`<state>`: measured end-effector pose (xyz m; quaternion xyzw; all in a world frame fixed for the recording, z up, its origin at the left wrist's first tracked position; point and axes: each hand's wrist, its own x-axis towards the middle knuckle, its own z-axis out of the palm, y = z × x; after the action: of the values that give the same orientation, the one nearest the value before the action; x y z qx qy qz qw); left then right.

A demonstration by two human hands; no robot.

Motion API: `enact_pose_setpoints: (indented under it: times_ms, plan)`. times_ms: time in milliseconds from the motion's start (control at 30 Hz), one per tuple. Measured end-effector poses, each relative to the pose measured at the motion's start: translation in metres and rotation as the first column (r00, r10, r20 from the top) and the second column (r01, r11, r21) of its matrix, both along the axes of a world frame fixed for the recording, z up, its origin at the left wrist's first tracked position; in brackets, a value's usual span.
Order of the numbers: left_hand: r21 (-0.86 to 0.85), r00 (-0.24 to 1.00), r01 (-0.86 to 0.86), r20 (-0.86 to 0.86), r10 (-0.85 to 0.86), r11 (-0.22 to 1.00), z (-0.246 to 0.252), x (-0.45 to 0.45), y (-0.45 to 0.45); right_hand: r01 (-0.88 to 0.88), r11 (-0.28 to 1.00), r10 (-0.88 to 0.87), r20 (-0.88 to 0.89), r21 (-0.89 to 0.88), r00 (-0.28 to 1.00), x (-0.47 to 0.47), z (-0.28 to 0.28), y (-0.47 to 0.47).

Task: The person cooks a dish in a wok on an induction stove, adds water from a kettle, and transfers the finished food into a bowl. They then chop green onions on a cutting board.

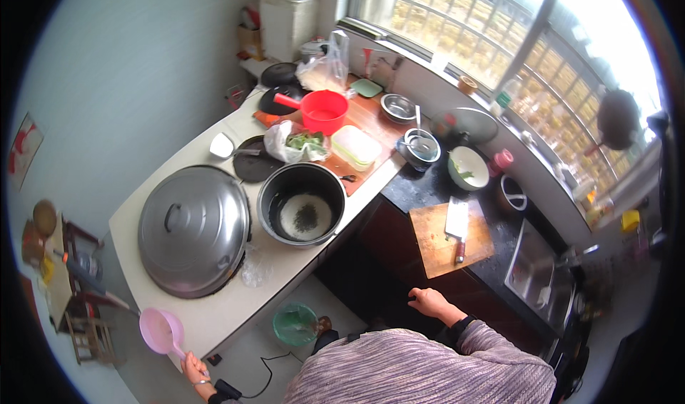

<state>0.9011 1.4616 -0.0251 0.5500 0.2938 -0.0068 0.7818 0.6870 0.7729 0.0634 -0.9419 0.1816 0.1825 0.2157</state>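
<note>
My left hand (pixel 195 370) grips the handle of a pink plastic dipper (pixel 158 329) at the near left corner of the cream worktop (pixel 184 326). My right hand (pixel 428 301) is loosely curled with nothing visible in it, in front of the dark counter. Near it lies a wooden cutting board (pixel 428 238) with a cleaver (pixel 457 219) on top. On the worktop stands a deep dark pot (pixel 270 206) holding a whitish content with a dark, dried-looking heap (pixel 306 217) in its middle. A large domed metal lid (pixel 198 233) is left of the pot.
A red dipper (pixel 324 112), a bag of leafy greens (pixel 294 142) and a lidded plastic box (pixel 356 147) stand behind the pot. A white-green bowl (pixel 471 163) and a sink (pixel 530 265) are to the right. A green basin (pixel 294 324) and a cord (pixel 267 374) are on the floor.
</note>
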Motion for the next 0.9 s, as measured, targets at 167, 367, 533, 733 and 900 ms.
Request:
enact_pose_setpoints:
  times_ms: [167,367,533,733,900]
  plan:
    - [0.080,0.980,0.128,-0.166,-0.113,0.989,0.021,-0.002,-0.012,0.083,0.997,-0.083,-0.036,-0.008,0.996,-0.006,0.000,0.006]
    - [0.149,0.970,0.164,-0.207,-0.131,0.975,0.033,-0.009,-0.019,0.158,0.987,-0.159,-0.050,-0.027,0.986,-0.022,0.000,0.003]
    - [0.208,0.876,0.343,-0.423,-0.232,0.916,0.039,-0.003,-0.002,0.226,0.974,-0.227,-0.037,-0.024,0.973,-0.043,-0.001,0.002]
    - [0.589,0.942,0.328,-0.147,-0.301,0.739,0.066,-0.011,-0.016,0.340,0.940,-0.338,-0.081,0.018,0.938,-0.075,-0.001,0.003]
    - [0.906,0.899,-0.381,0.410,-0.155,0.187,0.052,0.000,-0.043,0.427,0.903,-0.425,-0.048,0.044,0.904,-0.129,-0.009,-0.021]
